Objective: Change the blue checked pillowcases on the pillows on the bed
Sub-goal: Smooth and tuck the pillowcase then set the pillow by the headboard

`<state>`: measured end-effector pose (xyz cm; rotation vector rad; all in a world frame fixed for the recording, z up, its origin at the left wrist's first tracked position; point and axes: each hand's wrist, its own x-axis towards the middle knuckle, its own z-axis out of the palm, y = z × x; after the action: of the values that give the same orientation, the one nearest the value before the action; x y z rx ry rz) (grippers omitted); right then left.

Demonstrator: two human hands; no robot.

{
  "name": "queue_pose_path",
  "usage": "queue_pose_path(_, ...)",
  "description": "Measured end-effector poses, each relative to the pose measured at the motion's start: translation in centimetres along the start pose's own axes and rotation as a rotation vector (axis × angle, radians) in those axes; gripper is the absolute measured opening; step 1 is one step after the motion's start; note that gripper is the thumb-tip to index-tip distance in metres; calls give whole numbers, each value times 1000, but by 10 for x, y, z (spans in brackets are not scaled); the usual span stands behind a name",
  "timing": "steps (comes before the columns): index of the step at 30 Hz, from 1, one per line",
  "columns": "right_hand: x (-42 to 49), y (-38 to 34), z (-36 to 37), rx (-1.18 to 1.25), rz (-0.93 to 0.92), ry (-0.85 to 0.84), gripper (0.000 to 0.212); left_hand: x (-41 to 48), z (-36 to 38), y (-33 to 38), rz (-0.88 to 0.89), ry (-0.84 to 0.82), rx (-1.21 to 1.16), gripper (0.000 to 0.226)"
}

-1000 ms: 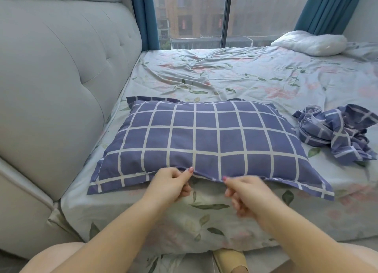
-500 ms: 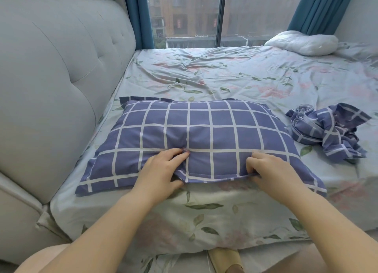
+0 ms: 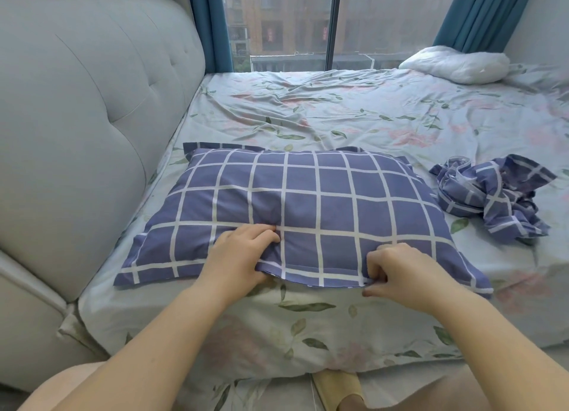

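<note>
A pillow in a blue checked pillowcase (image 3: 308, 207) lies flat at the near left of the bed. My left hand (image 3: 238, 256) rests on its near side, fingers pinching the fabric at a dent in the middle, thumb tucked under the near hem. My right hand (image 3: 400, 272) grips the near hem further right, fingers curled over the edge. A second blue checked pillowcase (image 3: 492, 195) lies crumpled and without a pillow on the sheet to the right. A bare white pillow (image 3: 455, 63) sits at the far right by the window.
The bed carries a wrinkled floral sheet (image 3: 338, 112). A grey padded headboard (image 3: 92, 118) rises along the left. A window with teal curtains (image 3: 474, 13) closes the far side. A slippered foot (image 3: 338, 389) stands on the floor below the bed edge.
Both hands moved from the lifted near hem onto the pillow; the left now presses and pinches the middle, the right has shifted rightwards along the hem. The hem lies lower.
</note>
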<state>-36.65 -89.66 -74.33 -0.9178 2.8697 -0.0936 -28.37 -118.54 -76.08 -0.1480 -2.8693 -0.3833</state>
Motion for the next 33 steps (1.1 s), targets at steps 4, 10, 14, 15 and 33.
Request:
queue_pose_path(4,3,-3,-8,338,-72,454,30,2,1,0,-13,76,21,31)
queue_pose_path(10,43,4,0,110,62,260,53,7,-12,-1,-88,39,-64,61)
queue_pose_path(14,58,2,23,1,123,14,56,21,-7,-3,-186,179,-49,54)
queue_pose_path(15,60,1,26,1,135,9,56,25,-5,-4,-203,187,-22,49)
queue_pose_path(33,160,-10,38,-143,211,643,56,102,41,-35,-391,35,163,56)
